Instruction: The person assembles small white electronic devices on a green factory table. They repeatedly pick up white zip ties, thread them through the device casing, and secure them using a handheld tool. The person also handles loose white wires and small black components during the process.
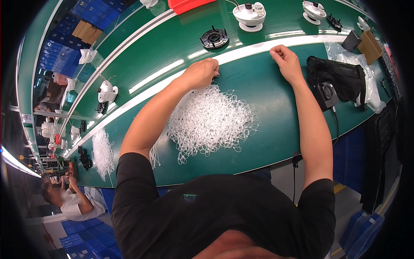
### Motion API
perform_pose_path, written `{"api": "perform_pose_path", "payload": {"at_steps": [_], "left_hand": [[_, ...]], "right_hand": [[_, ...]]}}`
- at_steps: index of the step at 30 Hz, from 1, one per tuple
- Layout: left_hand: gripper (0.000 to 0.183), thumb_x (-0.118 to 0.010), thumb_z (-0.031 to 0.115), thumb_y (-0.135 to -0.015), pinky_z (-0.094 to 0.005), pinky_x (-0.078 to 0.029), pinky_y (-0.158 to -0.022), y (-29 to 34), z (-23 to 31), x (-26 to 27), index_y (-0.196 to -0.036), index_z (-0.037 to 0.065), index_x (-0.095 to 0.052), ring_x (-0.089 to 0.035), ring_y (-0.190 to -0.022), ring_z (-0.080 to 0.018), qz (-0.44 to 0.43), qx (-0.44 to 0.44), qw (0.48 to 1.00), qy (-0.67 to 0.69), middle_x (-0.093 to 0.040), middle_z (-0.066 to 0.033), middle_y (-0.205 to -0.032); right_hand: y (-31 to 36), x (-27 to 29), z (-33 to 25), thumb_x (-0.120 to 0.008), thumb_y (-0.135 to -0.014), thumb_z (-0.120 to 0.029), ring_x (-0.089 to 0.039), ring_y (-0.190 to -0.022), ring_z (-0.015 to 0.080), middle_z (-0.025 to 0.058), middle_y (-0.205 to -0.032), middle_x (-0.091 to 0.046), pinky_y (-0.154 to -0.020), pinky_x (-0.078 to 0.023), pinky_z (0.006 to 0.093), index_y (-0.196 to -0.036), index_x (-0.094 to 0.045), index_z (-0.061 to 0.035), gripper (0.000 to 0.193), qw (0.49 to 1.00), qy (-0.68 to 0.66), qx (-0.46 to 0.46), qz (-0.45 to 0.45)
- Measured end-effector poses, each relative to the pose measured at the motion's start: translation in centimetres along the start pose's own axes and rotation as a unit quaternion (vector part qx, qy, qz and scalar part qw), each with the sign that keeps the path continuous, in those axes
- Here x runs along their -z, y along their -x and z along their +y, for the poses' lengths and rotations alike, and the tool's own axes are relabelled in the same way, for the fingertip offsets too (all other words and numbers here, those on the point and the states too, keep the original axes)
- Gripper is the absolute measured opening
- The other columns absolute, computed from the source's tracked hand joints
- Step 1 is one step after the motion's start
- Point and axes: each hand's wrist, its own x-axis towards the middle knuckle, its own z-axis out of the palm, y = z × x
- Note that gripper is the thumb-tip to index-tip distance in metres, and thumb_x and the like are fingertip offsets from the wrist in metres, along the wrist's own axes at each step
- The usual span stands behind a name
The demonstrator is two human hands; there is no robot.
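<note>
A large heap of white looped plastic ties (211, 121) lies on the green table in front of me. Over its far edge is my left hand (201, 74), its fingers curled closed; whatever is in them, if anything, is hidden. Farther right, beyond the heap, my right hand (286, 62) is raised near the white strip along the table, thumb and fingers pinched together. Anything between those fingertips is too small to make out. A few straight white ties (154, 156) lie by my left forearm.
Past the white strip, a green conveyor belt carries a black round pronged part (214, 38) and white dome-shaped housings (250, 18). A black mesh bag (338, 77) and a cabled black device (327, 96) lie at right. Another tie heap (102, 153) and a person (77, 203) are at left.
</note>
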Motion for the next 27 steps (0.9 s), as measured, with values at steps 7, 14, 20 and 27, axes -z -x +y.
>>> {"api": "perform_pose_path", "payload": {"at_steps": [7,14,20,27], "left_hand": [[0.008,-0.06,0.008,-0.096,-0.0279,-0.051,-0.068,1.6,-1.2,1.6,-0.096,0.0,-0.058,-0.06,-0.074,-0.0111,0.128,0.047,0.953,0.27,-0.064,-0.0057,-0.083],[0.014,-0.067,0.014,-0.096,-0.0291,-0.057,-0.07,5.4,-2.1,3.3,-0.098,0.0,-0.064,-0.068,-0.08,-0.016,0.139,0.09,0.813,0.559,-0.067,-0.0083,-0.089],[0.012,-0.066,0.013,-0.096,-0.032,-0.057,-0.073,11.5,-5.3,4.6,-0.094,0.005,-0.059,-0.07,-0.083,-0.0203,0.2,0.128,0.71,0.663,-0.069,-0.0115,-0.09],[0.01,-0.069,0.011,-0.093,-0.0293,-0.054,-0.067,17.5,-12.0,5.3,-0.098,0.003,-0.066,-0.065,-0.075,-0.016,0.386,0.128,0.603,0.686,-0.069,-0.0085,-0.088]], "right_hand": [[-0.4,-0.5,0.7,-0.065,-0.094,-0.021,-0.06,-0.075,0.0131,0.0056,-0.082,-0.067,-0.071,-0.049,0.0275,-0.099,-0.067,-0.0006,0.021,0.998,-0.018,0.058,-0.006],[-0.6,0.5,1.7,-0.063,-0.097,-0.015,-0.057,-0.081,0.0079,0.0005,-0.087,-0.064,-0.076,-0.046,0.023,-0.1,-0.065,0.0004,0.016,0.998,-0.011,0.049,-0.028],[-0.1,-0.3,0.2,-0.064,-0.096,-0.016,-0.053,-0.076,0.0074,-0.0014,-0.085,-0.062,-0.07,-0.045,0.0226,-0.101,-0.066,-0.0012,0.016,0.998,0.033,0.033,-0.046],[0.4,-0.2,-0.1,-0.064,-0.096,-0.015,-0.053,-0.075,0.007,-0.0021,-0.084,-0.061,-0.069,-0.045,0.0223,-0.101,-0.066,-0.0013,0.014,0.997,0.053,0.047,-0.041]]}}
